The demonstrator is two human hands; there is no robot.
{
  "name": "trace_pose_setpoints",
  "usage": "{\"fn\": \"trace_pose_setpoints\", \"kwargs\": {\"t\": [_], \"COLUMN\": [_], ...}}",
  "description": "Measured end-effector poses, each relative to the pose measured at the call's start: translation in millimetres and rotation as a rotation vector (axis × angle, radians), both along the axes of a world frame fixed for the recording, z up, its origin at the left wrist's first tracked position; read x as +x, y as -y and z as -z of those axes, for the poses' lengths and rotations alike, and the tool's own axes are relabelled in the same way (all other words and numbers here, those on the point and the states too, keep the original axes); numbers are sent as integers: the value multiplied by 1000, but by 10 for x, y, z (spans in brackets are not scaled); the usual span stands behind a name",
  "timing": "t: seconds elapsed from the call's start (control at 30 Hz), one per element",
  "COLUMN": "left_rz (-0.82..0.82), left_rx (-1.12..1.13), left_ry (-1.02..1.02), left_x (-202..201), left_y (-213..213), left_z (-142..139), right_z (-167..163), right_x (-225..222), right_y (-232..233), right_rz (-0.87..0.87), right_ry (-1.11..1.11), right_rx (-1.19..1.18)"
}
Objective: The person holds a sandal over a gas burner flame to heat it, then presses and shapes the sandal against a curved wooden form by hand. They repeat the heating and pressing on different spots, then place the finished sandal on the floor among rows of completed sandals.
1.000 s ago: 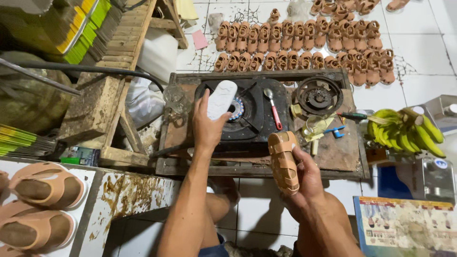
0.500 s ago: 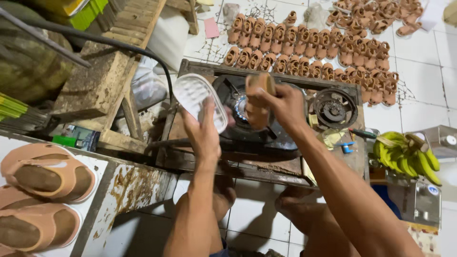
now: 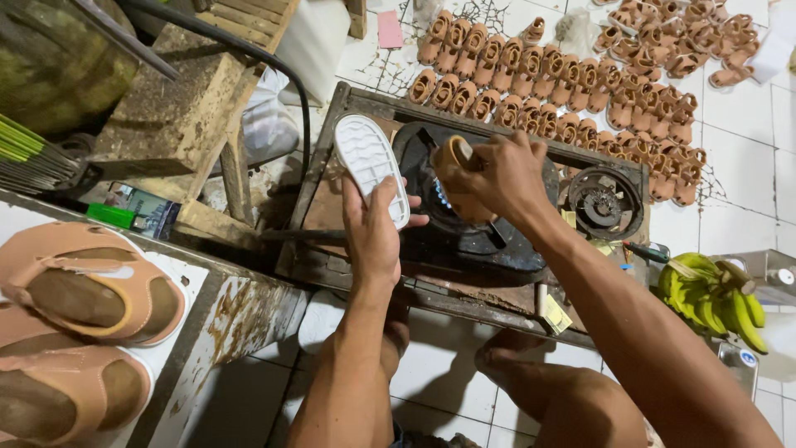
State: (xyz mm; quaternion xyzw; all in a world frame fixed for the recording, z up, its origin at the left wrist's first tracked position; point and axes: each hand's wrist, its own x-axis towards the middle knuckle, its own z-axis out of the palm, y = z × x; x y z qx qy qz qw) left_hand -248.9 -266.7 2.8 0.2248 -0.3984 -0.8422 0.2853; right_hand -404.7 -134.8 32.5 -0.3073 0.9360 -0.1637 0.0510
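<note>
Left hand (image 3: 371, 235) grips white sole (image 3: 371, 164), right hand (image 3: 497, 178) grips tan sandal (image 3: 454, 166) over burner (image 3: 464, 224); white tiled floor (image 3: 746, 116).

Matt white ribbed rubber on the shoe sole (image 3: 371, 168) in the left hand (image 3: 373, 232). Smooth tan leather-like upper (image 3: 454, 178) in the right hand (image 3: 502, 174). Blackened, sooty metal on the gas burner (image 3: 464, 224) beneath. Rough, stained wood on the frame (image 3: 348, 274) around the burner. Glossy white glazed floor tiles (image 3: 746, 108) beyond the burner.
</note>
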Motion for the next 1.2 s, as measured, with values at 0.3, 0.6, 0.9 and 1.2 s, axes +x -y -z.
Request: {"fn": "trace_pose_setpoints", "kwargs": {"t": [0.3, 0.6, 0.9, 1.2], "left_rz": [-26, -96, 5, 161], "left_rx": [-230, -1126, -1134, -8], "left_ry": [-62, 296, 315, -149], "left_x": [-105, -460, -501, 167], "left_y": [-75, -316, -490, -765], "left_z": [-3, -45, -103, -241], "right_z": [-73, -73, 345, 108], "right_x": [-164, 181, 1473, 2315], "right_y": [413, -612, -2487, -2432], "right_rz": [-37, -130, 713, 579], "right_ry": [-214, -196, 1405, 1442], "right_rx": [-282, 3, -1460, -1859]}}
